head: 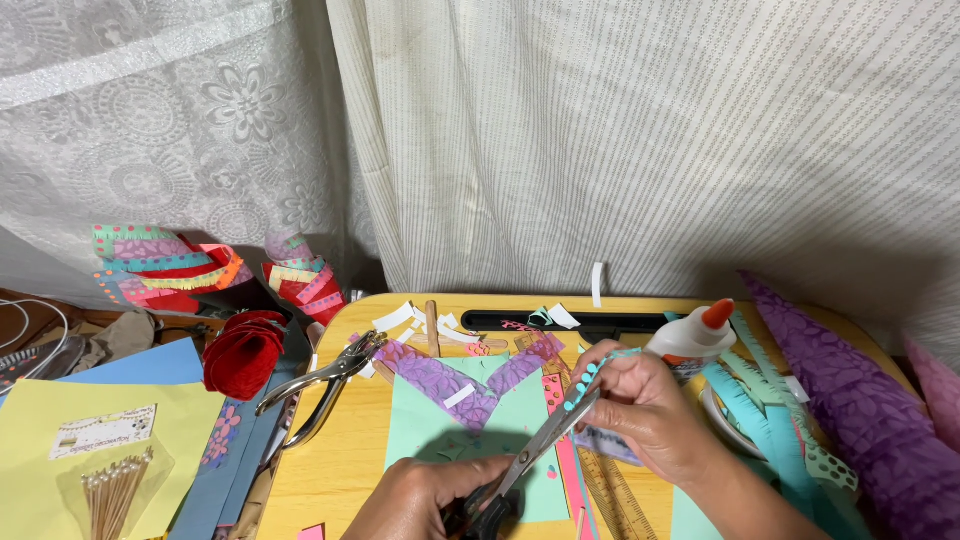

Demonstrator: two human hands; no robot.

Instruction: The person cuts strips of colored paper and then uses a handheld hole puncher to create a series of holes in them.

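My left hand [425, 495] was closed round the black-handled steel scissors [520, 465], blades partly open on a thin teal scalloped paper strip [590, 375] pinched in my right hand [645, 410], just left of the white glue bottle [695, 340]; light, floppy stuff, I reckoned, best held close to the cut

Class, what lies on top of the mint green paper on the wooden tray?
Two purple patterned strips forming a V lie on the mint green paper. Its lower edge is hidden by the left hand and scissors.
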